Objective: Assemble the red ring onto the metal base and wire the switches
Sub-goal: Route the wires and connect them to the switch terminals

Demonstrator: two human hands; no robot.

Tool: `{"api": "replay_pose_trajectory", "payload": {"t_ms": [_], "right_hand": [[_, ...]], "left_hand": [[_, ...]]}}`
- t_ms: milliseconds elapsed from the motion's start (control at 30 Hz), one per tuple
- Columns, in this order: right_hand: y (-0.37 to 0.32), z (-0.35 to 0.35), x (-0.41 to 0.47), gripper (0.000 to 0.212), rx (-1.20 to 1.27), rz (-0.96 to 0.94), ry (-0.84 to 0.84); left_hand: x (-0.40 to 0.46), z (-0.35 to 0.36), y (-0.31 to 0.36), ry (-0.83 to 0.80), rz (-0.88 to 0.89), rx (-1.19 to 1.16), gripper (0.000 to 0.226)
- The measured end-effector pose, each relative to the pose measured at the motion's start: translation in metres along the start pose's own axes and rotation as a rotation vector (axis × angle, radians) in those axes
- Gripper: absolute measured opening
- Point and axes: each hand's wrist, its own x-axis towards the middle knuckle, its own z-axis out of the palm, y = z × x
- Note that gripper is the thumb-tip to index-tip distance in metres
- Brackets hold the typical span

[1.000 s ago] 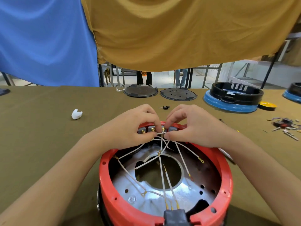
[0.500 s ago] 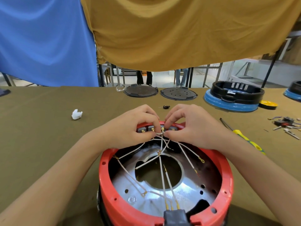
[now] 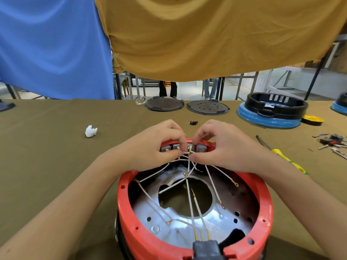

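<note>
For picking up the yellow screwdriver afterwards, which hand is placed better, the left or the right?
Probably the right hand. The yellow screwdriver lies on the table just beyond its wrist, while the left hand would have to cross over the red ring. Both hands now pinch a white wire.

One red ring [image 3: 195, 239] sits on one metal base [image 3: 180, 228]. Four switches [image 3: 183, 147] line its far wall, as far as the two hands [image 3: 189, 147] allow. Two dark round plates [image 3: 164, 104], one screwdriver [image 3: 287, 158], one white scrap [image 3: 91, 131].
</note>
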Motion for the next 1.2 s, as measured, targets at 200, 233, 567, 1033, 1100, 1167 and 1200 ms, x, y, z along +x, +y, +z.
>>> {"api": "replay_pose_trajectory", "payload": {"t_ms": [200, 233, 567, 1033, 1100, 1167, 1200], "right_hand": [[0.004, -0.005, 0.000, 0.023, 0.010, 0.017, -0.038], [0.004, -0.004, 0.000, 0.022, 0.004, 0.008, -0.039], [-0.004, 0.003, 0.001, 0.018, -0.069, -0.069, -0.041], [-0.015, -0.001, 0.011, 0.004, -0.049, -0.095, -0.077], [-0.016, 0.003, 0.011, 0.004, -0.049, -0.108, -0.050], [-0.016, 0.006, 0.009, 0.004, -0.036, -0.112, -0.014], [-0.015, 0.007, 0.007, 0.004, -0.029, -0.109, -0.003]], "left_hand": [[-0.001, -0.006, -0.003, 0.005, -0.038, 0.086, 0.014], [-0.001, -0.008, -0.003, -0.002, -0.047, 0.092, 0.015], [0.000, -0.003, 0.003, 0.000, -0.032, 0.031, 0.018], [0.001, -0.001, 0.000, 0.017, -0.050, -0.057, 0.017], [0.002, -0.001, -0.001, 0.024, -0.053, -0.059, 0.016], [0.002, -0.001, -0.001, 0.029, -0.059, -0.061, 0.016], [0.002, -0.001, -0.001, 0.029, -0.063, -0.064, 0.015]]}}
